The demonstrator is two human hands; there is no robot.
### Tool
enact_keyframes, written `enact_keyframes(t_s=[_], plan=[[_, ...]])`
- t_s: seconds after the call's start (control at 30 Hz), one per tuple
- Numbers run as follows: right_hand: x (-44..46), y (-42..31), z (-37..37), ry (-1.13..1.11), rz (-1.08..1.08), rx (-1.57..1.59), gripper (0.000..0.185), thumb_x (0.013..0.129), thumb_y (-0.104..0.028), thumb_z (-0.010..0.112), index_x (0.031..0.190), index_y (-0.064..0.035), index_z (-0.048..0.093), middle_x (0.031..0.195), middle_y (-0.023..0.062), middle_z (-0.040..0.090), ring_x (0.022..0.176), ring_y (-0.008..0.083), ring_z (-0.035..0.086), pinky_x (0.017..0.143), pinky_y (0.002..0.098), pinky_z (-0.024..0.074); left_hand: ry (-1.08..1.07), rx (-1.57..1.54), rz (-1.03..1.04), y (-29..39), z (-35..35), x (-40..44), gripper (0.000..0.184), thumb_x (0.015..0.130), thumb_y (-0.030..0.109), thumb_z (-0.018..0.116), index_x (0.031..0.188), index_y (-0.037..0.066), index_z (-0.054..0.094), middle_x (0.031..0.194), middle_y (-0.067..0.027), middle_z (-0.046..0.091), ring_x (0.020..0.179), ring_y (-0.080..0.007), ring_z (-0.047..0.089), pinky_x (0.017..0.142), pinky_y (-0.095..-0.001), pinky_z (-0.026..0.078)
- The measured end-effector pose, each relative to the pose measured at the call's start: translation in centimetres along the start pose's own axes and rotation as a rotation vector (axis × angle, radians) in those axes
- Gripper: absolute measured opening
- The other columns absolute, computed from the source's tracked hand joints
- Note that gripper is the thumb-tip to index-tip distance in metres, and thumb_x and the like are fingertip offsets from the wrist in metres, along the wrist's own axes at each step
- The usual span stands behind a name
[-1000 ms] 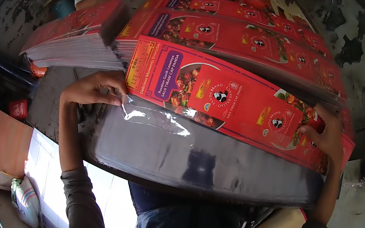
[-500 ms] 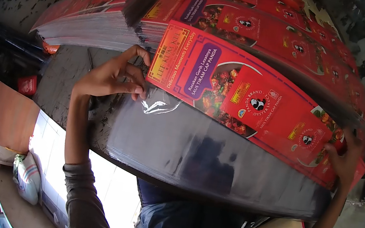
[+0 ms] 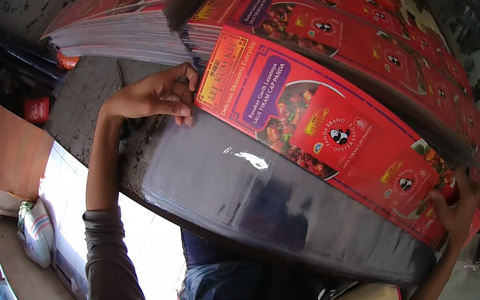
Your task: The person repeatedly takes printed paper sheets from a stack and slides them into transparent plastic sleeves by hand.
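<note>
Left hand (image 3: pixel 158 94) loosely curled

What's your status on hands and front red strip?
Left hand at left end of red strip, right hand on its right part. Strip lies slanted; glossy stack on near side, red stacks behind. Nothing loose seen on it.

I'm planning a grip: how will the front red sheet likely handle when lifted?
The red sheet is probably light, as it looks thin. It may stay fairly flat, its face being uncreased. It could slide: the plastic stack along its near edge shines.
</note>
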State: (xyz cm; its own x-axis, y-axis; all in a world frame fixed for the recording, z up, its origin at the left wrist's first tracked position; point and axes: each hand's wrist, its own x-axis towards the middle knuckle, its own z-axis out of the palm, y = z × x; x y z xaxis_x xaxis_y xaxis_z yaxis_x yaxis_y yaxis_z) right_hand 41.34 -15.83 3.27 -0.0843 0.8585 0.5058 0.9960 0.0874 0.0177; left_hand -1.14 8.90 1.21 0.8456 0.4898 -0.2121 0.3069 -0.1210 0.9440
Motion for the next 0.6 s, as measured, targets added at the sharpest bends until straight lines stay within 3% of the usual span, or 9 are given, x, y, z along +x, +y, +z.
enact_keyframes(t_s=[0.1, 0.3, 0.4, 0.47, 0.6], plan=[[0.0, -0.1, 0.1, 0.055, 0.027, 0.050, 0.050, 0.060, -0.039, 0.071, 0.081, 0.0016, 0.049, 0.067, 0.0126, 0.048, 0.059, 0.0264, 0.044, 0.059, 0.0326, 0.0376, 0.000, -0.008, 0.008, 0.0, 0.1, 0.0, 0.025, 0.079, 0.000, 0.054, 0.093, 0.005, 0.034, 0.073, -0.0105, 0.059, 0.068, -0.0132, 0.057, 0.061, -0.0229, 0.044], [0.2, 0.1, -0.2, -0.045, 0.090, 0.112, 0.049, 0.059, -0.036, 0.072, 0.079, 0.0021, 0.049, 0.065, 0.0113, 0.047, 0.057, 0.0228, 0.039, 0.057, 0.0287, 0.0377, 0.004, -0.023, 0.005, -0.3, 0.0, 0.0, 0.020, 0.079, 0.001, 0.056, 0.084, 0.006, 0.037, 0.073, -0.0086, 0.058, 0.069, -0.0114, 0.056, 0.061, -0.0223, 0.044], [-0.1, 0.5, -0.1, -0.066, 0.141, 0.238, 0.048, 0.059, -0.034, 0.073, 0.081, 0.0030, 0.050, 0.068, 0.0105, 0.051, 0.061, 0.0178, 0.044, 0.061, 0.0281, 0.0393, -0.003, -0.008, 0.016, -0.5, -0.1, 0.0, 0.019, 0.078, 0.002, 0.057, 0.081, 0.006, 0.038, 0.072, -0.0074, 0.057, 0.070, -0.0107, 0.055, 0.062, -0.0223, 0.044], [-1.4, 2.1, 0.3, -0.052, 0.175, 0.255, 0.062, 0.060, -0.043, 0.069, 0.098, 0.0051, 0.054, 0.074, 0.0136, 0.054, 0.068, 0.0191, 0.049, 0.064, 0.0308, 0.0364, -0.005, -0.001, 0.015, -0.3, -0.1, -0.1, 0.018, 0.078, 0.002, 0.057, 0.080, 0.006, 0.039, 0.072, -0.0069, 0.057, 0.070, -0.0109, 0.056, 0.062, -0.0224, 0.045], [-0.9, 1.7, 0.6, 0.022, 0.123, 0.306, 0.062, 0.060, -0.043, 0.068, 0.096, 0.0050, 0.053, 0.071, 0.0111, 0.052, 0.066, 0.0182, 0.047, 0.061, 0.0308, 0.0357, -0.009, 0.004, 0.017, -0.1, 0.0, -0.1, 0.016, 0.079, 0.003, 0.056, 0.079, 0.006, 0.040, 0.073, -0.0060, 0.056, 0.072, -0.0119, 0.057, 0.062, -0.0225, 0.045]])
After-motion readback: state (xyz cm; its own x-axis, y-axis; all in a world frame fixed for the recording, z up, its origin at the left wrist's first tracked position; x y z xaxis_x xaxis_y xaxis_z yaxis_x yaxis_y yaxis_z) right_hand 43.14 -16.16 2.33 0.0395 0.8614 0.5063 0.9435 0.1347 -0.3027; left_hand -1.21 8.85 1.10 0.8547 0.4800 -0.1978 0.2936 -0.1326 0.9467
